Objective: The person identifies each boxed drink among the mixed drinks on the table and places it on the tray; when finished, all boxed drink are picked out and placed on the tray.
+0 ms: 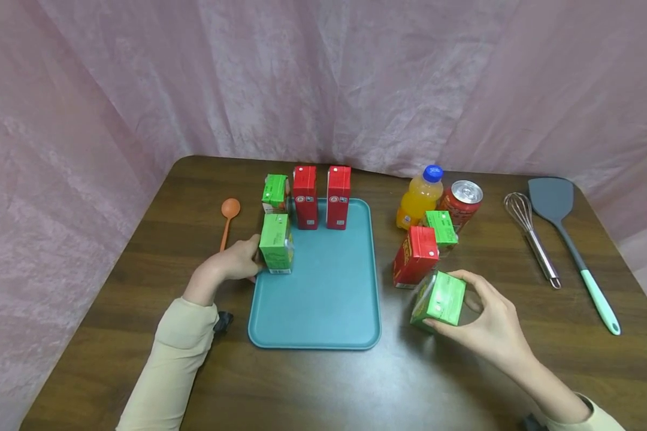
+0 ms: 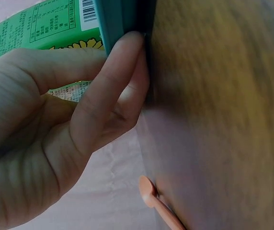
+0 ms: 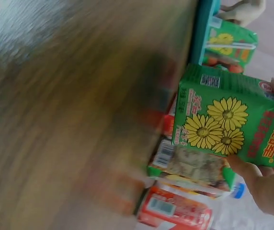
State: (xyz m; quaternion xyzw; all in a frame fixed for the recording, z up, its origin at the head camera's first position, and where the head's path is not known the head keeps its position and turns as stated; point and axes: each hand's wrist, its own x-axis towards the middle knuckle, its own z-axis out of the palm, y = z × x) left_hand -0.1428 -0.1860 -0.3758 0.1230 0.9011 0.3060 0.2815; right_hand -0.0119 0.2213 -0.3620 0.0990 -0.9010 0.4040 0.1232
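Note:
My left hand [image 1: 237, 260] is at the left edge of a teal tray [image 1: 329, 311], pinching its rim [image 2: 109, 21] between thumb and fingers. Right beside those fingers a green drink carton [image 1: 276, 242] stands upright on the tray. My right hand [image 1: 493, 329] grips another green drink carton [image 1: 444, 299], tilted, to the right of the tray. Yellow flowers show on that carton [image 3: 223, 117] in the right wrist view. Two tall red cartons [image 1: 305, 200] and one more green carton [image 1: 276, 190] stand at the tray's back left.
Behind the right hand stand a red carton [image 1: 416, 257], a green carton [image 1: 442, 227], an orange drink bottle [image 1: 419, 200] and a red can [image 1: 460, 203]. A whisk [image 1: 534, 239] and a spatula [image 1: 566, 239] lie at far right. An orange spoon [image 1: 229, 209] lies left of the tray.

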